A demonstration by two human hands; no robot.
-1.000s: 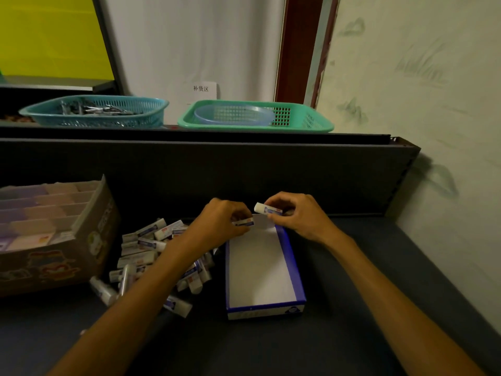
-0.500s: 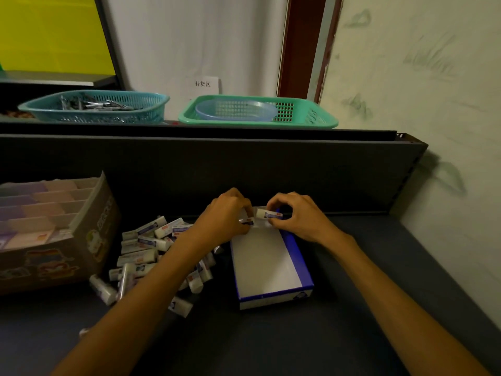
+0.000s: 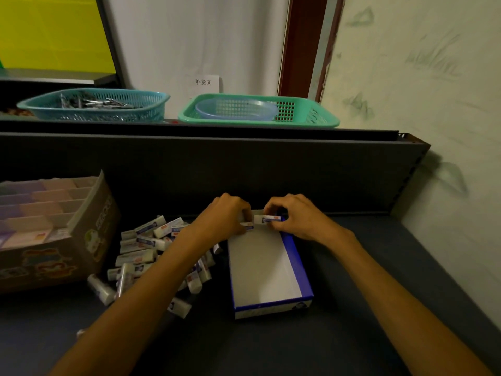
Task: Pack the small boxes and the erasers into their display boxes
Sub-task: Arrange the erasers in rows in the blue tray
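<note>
Erasers are being placed at the far end of the blue-and-white display box (image 3: 267, 270), which is lying on the dark shelf surface (image 3: 352, 308) with its long axis running from the near edge toward the back panel. One eraser (image 3: 267, 219) is being pinched by the fingertips of the right hand (image 3: 296, 217), with its long axis set crosswise to the box, parallel to the far short wall. A second eraser (image 3: 248, 226) is being held in the curled fingers of the left hand (image 3: 223, 215), just beside the first and slightly nearer the left wall of the box; how much of it is covered by the fingers cannot be told. Both hands are being kept close together over the far end of the box, the right one nearer the blue right wall.

The rest of the box floor is showing bare and white toward the near short wall. A loose pile of erasers (image 3: 146, 253) is lying left of the box, under and beside the left forearm, so the left hand is judged to be nearer for the next pick. A cardboard display box (image 3: 81, 240) holding pale small boxes is standing at the left edge of the surface.

The step in hand is judged to be seating the first crosswise row against the far wall.
</note>
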